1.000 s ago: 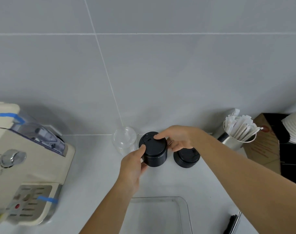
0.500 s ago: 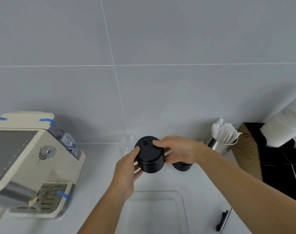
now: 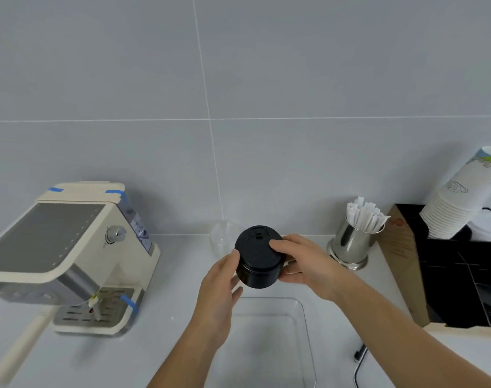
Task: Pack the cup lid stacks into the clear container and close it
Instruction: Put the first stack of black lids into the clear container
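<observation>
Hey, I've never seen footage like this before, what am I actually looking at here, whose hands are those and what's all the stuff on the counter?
There is no robot here. The picture comes from a wide-angle camera worn on a person's head, looking forward and down, so the two arms reaching in from the bottom are that person's own.

The left hand and the right hand together hold a stack of black cup lids above the counter, just beyond the clear container near the bottom edge.

On the left stands a cream coffee machine with bits of blue tape. Behind the black stack is a stack of clear lids, partly hidden. To the right are a steel cup of paper-wrapped sticks, a black organizer, and a stack of white paper cups.
</observation>
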